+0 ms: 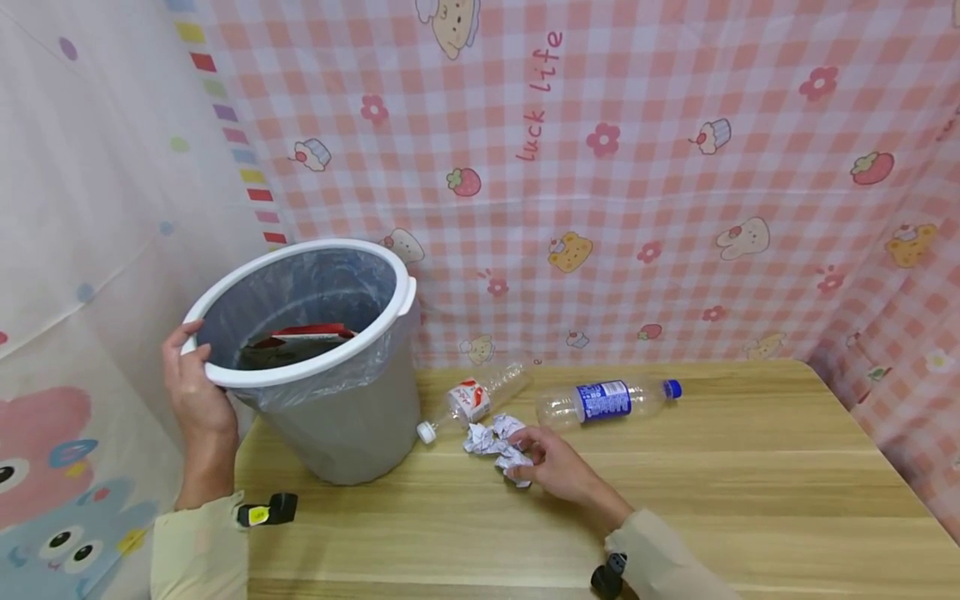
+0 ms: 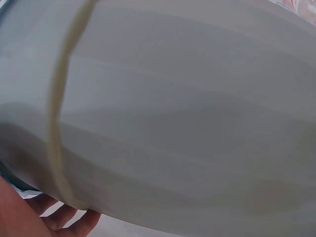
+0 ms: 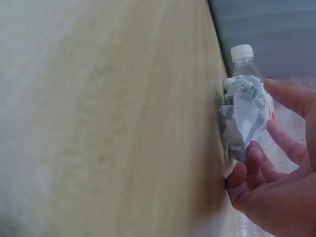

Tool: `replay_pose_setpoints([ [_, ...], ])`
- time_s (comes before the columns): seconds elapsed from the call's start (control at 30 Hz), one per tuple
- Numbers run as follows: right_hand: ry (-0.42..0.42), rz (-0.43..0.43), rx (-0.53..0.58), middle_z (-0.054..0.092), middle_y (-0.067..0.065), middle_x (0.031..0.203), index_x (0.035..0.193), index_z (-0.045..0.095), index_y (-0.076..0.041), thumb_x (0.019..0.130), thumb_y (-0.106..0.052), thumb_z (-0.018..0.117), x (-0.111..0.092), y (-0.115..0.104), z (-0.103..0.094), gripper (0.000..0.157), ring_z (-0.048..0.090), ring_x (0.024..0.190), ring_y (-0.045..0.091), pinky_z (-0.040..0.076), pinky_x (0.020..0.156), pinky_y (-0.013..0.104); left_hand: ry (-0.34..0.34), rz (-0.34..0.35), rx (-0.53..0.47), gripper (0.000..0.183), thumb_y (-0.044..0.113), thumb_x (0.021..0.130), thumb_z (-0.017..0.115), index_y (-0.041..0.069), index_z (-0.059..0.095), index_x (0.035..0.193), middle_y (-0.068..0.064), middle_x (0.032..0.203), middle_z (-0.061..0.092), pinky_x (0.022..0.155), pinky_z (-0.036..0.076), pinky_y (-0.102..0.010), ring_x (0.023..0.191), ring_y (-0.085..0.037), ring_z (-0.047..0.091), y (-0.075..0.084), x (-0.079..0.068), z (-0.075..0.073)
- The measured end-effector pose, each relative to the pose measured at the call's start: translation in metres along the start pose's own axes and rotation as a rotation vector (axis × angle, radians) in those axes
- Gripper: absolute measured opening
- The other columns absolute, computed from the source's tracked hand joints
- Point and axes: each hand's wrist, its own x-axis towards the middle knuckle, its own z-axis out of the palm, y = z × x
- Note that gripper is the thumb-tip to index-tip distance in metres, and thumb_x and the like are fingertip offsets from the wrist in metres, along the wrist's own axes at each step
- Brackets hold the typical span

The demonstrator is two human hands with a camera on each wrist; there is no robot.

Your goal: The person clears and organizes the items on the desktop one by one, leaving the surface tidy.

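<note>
Gripping the rim (image 1: pixel 251 379) of the lined gray trash bin (image 1: pixel 360 433), the left hand (image 1: pixel 198 400) appears to steady it. A white-capped plastic bottle (image 1: pixel 468 400) lies beside the bin; crumpled paper (image 1: pixel 483 442) lies nearer. Fingertips of the right hand (image 1: pixel 566 471) touch the paper; closure cannot be told. Judged step: paper pickup. Next move: curl thumb and fingers securely around it. A blue-capped bottle (image 1: pixel 603 400) lies farther right. Surface: wood-grain table (image 1: pixel 735 483). Room: white cartoon curtain (image 1: pixel 112 250) at left; pink gingham curtain (image 1: pixel 637 200) behind and right.
</note>
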Motion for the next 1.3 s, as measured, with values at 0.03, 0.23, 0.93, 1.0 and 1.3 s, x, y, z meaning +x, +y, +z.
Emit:
replay_pose_setpoints([
  [0.03,0.002,0.005,0.003,0.060,0.011,0.104,0.116,0.063,-0.005,0.078,-0.009,0.081,0.001,0.000,0.000,0.042,0.050,0.082,0.022,0.042,0.065,0.028,0.003,0.000,-0.003,0.040,0.018,0.101,0.029,0.017,0.051,0.134,-0.002,0.133,0.050,0.091,0.037,-0.023,0.114,-0.014,0.048,0.000,0.000,0.000],
  [0.23,0.011,0.025,-0.005,0.059,0.011,0.107,0.123,0.060,-0.006,0.079,-0.012,0.081,0.002,0.006,0.001,0.049,0.049,0.079,0.019,0.042,0.061,0.027,0.018,0.011,-0.054,0.039,0.015,0.100,0.031,0.015,0.053,0.132,-0.003,0.131,0.052,0.090,0.036,-0.022,0.112,-0.015,0.049,0.002,0.001,0.001],
  [0.93,-0.041,0.082,0.007,0.060,0.008,0.097,0.125,0.058,-0.002,0.078,-0.016,0.081,-0.002,0.013,-0.007,0.054,0.051,0.079,0.017,0.043,0.067,0.026,0.022,0.004,-0.062,0.038,0.015,0.099,0.033,0.015,0.055,0.131,-0.004,0.130,0.053,0.089,0.037,-0.024,0.111,-0.016,0.050,0.002,0.002,0.003],
  [1.0,-0.050,0.086,0.024,0.060,0.009,0.097,0.125,0.058,-0.002,0.078,-0.016,0.082,-0.002,0.013,-0.008,0.054,0.051,0.079,0.017,0.043,0.067,0.026,0.026,0.006,-0.075,0.038,0.015,0.099,0.033,0.014,0.056,0.130,-0.004,0.130,0.053,0.089,0.037,-0.023,0.111,-0.016,0.050,0.002,0.002,0.003],
  [1.3,-0.068,0.072,0.070,0.058,0.009,0.092,0.123,0.057,-0.001,0.077,-0.011,0.082,0.000,0.018,-0.008,0.053,0.050,0.075,0.014,0.042,0.062,0.022,0.045,0.033,-0.088,0.036,0.013,0.097,0.035,0.016,0.058,0.125,-0.003,0.121,0.055,0.082,0.036,-0.024,0.101,-0.014,0.052,0.001,0.002,0.003],
])
